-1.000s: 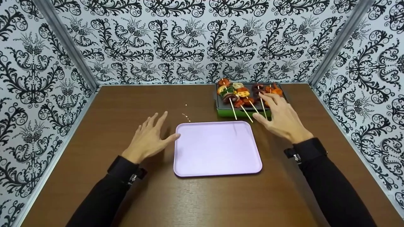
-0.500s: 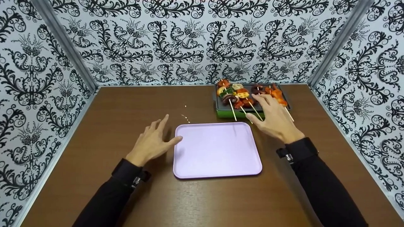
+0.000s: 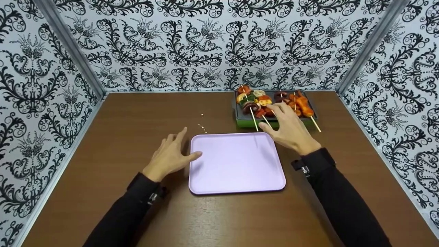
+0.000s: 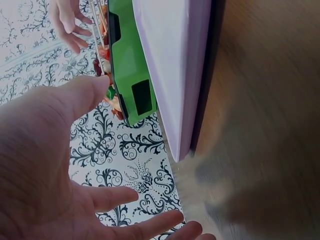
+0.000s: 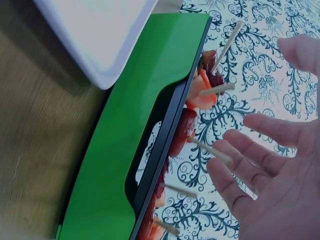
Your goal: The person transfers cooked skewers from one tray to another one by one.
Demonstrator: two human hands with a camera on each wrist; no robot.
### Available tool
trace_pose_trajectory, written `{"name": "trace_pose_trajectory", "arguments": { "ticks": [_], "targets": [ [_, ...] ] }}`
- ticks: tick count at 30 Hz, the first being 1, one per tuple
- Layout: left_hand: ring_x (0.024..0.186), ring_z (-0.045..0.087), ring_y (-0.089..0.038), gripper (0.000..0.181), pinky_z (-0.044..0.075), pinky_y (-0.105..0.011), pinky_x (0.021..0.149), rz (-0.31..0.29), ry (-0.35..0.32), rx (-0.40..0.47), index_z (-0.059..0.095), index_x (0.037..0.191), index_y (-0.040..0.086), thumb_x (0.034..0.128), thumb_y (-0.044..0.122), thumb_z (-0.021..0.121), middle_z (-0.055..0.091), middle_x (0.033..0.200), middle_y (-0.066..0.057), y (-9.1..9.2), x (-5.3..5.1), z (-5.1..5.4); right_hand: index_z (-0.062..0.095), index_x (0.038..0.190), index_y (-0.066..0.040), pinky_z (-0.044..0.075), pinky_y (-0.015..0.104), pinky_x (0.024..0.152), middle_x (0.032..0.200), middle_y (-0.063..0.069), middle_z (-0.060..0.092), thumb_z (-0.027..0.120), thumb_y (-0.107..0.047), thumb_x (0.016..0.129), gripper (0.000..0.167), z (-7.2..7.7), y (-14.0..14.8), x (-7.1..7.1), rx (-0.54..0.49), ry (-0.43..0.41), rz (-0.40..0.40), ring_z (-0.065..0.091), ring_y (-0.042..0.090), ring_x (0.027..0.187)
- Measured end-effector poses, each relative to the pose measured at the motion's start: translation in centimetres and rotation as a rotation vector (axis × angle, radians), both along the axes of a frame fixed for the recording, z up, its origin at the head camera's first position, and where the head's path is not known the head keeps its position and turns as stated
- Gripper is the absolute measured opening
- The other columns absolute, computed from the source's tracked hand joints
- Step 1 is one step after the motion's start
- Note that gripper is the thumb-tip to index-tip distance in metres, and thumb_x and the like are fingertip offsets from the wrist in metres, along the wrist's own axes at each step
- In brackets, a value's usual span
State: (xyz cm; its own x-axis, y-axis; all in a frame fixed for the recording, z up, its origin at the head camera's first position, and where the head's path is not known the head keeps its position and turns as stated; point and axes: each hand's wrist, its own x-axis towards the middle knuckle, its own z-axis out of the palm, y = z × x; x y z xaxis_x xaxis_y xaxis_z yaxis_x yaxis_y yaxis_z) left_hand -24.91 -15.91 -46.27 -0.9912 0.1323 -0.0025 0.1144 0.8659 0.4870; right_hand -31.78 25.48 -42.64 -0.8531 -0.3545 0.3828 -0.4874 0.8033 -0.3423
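My right hand (image 3: 289,128) is over the front of a small green grill (image 3: 244,123), fingers spread and slightly bent. Food skewers (image 3: 252,107) of meat and vegetables lie on its dark top, sticks jutting over the front edge. In the right wrist view, the fingers hang apart from the stick ends (image 5: 202,150), holding nothing. Part of the middle skewers is hidden behind this hand. My left hand (image 3: 171,159) hovers with spread fingers at the left edge of a lilac tray (image 3: 236,164), its thumb over the rim. The left wrist view shows that palm (image 4: 35,165) holding nothing.
A brown wooden table (image 3: 212,219) carries the tray and the grill. Small light specks (image 3: 202,128) lie behind the tray. Patterned black-and-white walls (image 3: 192,44) enclose the table at the back and both sides.
My right hand has moved left across the skewers, uncovering the orange one at the right. My left hand has shifted slightly right, its thumb now farther over the tray.
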Motion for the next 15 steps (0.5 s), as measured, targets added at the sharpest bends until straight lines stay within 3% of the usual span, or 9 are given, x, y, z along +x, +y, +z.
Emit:
{"name": "trace_pose_trajectory", "arguments": {
  "ticks": [10, 15],
  "targets": [
    [0.144, 0.040, -0.048, 0.110, 0.051, -0.072, 0.104, 0.025, -0.020, 0.007, 0.027, 0.167, 0.026, 0.0804, 0.072, 0.076, 0.036, 0.159, -0.027, 0.9, -0.3, -0.2, 0.055, 0.149, -0.004, 0.050, 0.051, 0.110, 0.134, 0.015, 0.054, 0.072, -0.051, 0.096, 0.073, -0.3, -1.5, -0.4, -0.033, 0.040, 0.032, 0.054, 0.029, 0.122],
    [0.139, 0.046, -0.046, 0.106, 0.053, -0.069, 0.103, 0.034, -0.011, 0.020, 0.032, 0.166, 0.023, 0.0816, 0.068, 0.078, 0.040, 0.156, -0.027, 1.2, -0.4, -0.3, 0.056, 0.146, 0.000, 0.051, 0.056, 0.109, 0.134, 0.018, 0.055, 0.072, -0.049, 0.096, 0.071, -0.2, -2.2, -0.6, -0.033, 0.033, 0.039, 0.055, 0.034, 0.122]
  ]
}}
